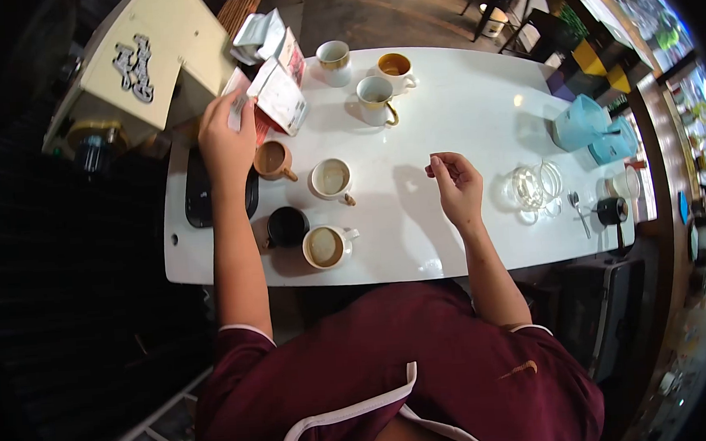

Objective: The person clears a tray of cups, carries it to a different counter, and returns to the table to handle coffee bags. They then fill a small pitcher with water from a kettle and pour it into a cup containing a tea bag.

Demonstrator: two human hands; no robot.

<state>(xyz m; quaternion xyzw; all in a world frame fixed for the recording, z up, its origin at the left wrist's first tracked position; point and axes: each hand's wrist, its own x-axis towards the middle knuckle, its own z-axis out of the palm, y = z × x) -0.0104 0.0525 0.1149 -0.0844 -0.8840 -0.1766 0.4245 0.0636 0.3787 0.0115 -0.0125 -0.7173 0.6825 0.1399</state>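
"Why's the left hand (227, 143) at the packets (281, 97)?"

"Perhaps steadying one on the table's (458, 93) left side; can't tell if its fingers grip. The right hand's (459, 190) curl closed."

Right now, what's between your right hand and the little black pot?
Clear glassware and a spoon, seen in the head view.

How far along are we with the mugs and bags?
Done, it seems: four mugs stand grouped near the left, three more at the back. In hand: the left hand is at the bags; the right hand hovers, and I can't tell if it holds anything. Left, probably: finishing with the bags. The spoon lies untouched.
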